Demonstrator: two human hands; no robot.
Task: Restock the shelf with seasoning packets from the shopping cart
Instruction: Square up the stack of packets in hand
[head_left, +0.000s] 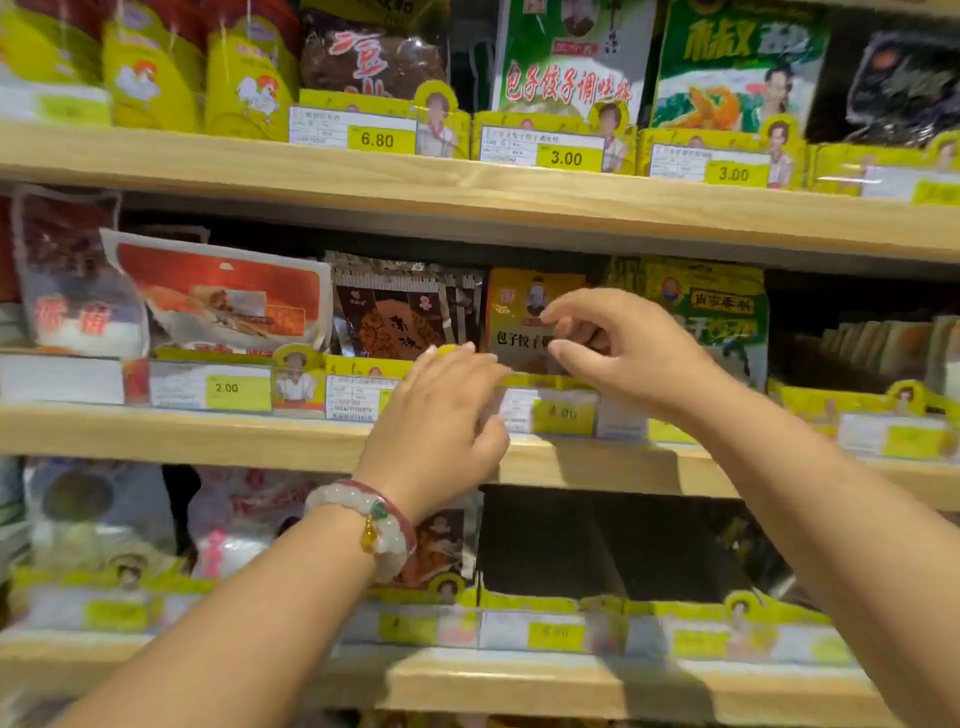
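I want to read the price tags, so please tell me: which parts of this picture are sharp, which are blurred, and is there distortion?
Head view: the 6.80 tag and 3.00 tag on the upper shelf read clearly; the tag between the left hand and right hand is smeared; the bottom shelf tags are unreadable; shelf boards bow from the wide lens.

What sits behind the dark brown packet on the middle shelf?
Behind the dark brown packet, more packets of the same kind stand in a row, their tops showing. How many cannot be told; the left hand covers its lower right corner.
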